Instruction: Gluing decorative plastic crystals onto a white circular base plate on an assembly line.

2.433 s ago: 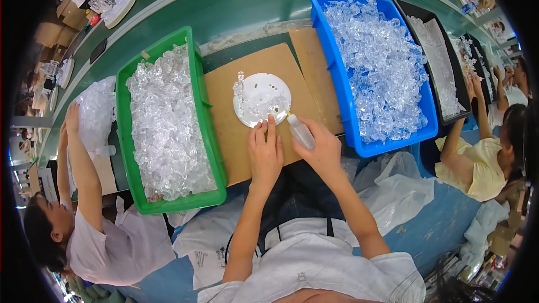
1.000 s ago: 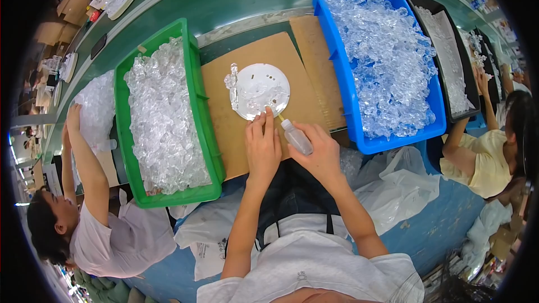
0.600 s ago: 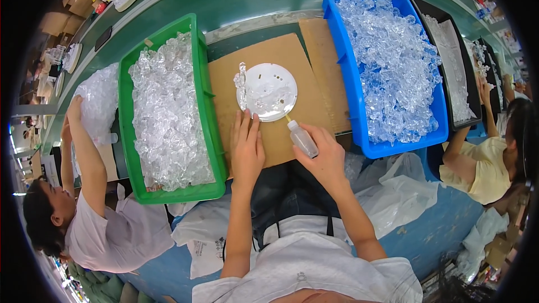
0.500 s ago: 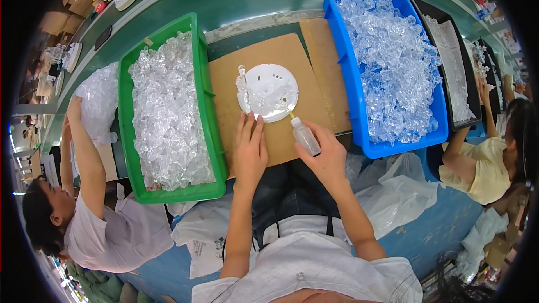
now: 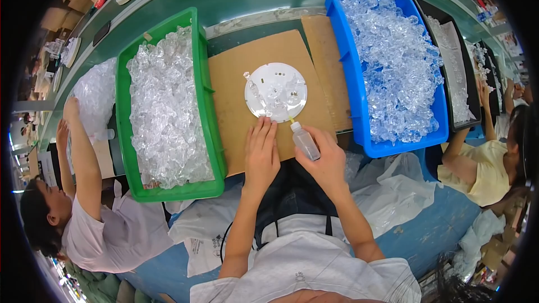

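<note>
A round white disc [image 5: 260, 95] with small holes lies on a sheet of brown cardboard [image 5: 229, 73]. Several clear plastic pieces stand on it, among them an upright one [image 5: 247, 78] at its left side. The stretched fingers of my left hand [image 5: 263, 148] touch the disc's near edge; that hand grips nothing. In my right hand [image 5: 325, 160] is a small clear squeeze bottle [image 5: 306, 143] with a white cap and a thin yellowish nozzle. The nozzle tip is at the disc's near right rim; whether it touches cannot be made out.
A green bin [image 5: 218, 160] of clear plastic pieces stands left of the cardboard. To the right are a blue bin [image 5: 359, 118] of similar pieces and a black tray [image 5: 473, 98]. One person [image 5: 112, 224] works at the left, another [image 5: 477, 168] at the right.
The disc has turned and slid slightly right, carrying its clear pieces with it. My left hand has shifted right along with the disc; my right hand keeps the bottle in nearly the same place.
</note>
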A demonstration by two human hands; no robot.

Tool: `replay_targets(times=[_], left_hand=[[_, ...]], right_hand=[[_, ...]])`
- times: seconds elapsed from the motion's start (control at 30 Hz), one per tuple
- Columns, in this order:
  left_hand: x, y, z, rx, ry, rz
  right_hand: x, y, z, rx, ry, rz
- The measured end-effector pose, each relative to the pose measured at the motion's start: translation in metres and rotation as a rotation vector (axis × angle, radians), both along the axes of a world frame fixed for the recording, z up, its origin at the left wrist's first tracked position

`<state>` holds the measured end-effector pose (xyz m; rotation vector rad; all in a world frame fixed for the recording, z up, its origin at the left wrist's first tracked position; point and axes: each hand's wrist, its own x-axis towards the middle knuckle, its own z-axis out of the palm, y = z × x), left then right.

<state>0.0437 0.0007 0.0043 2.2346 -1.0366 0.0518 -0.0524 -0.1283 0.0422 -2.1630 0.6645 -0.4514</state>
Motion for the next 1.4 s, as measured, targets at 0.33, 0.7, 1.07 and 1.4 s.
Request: replay_targets(times=[0.33,0.7,1.07,1.4], left_hand=[[0.001,0.002,-0.001,0.022,-0.003,-0.015],[0.012,0.007,0.001,-0.051,0.099,0.069],[0.015,0.011,0.0,0.034,0.027,0.055],[0.015,0.012,-0.004,0.055,0.002,0.041]], right_hand=[[0.0,0.002,0.004,-0.01,0.071,0.002],[-0.001,0.008,0.004,-0.011,0.073,0.033],[0.012,0.022,0.001,0.011,0.025,0.023],[-0.001,0.011,-0.004,0.049,0.013,0.034]])
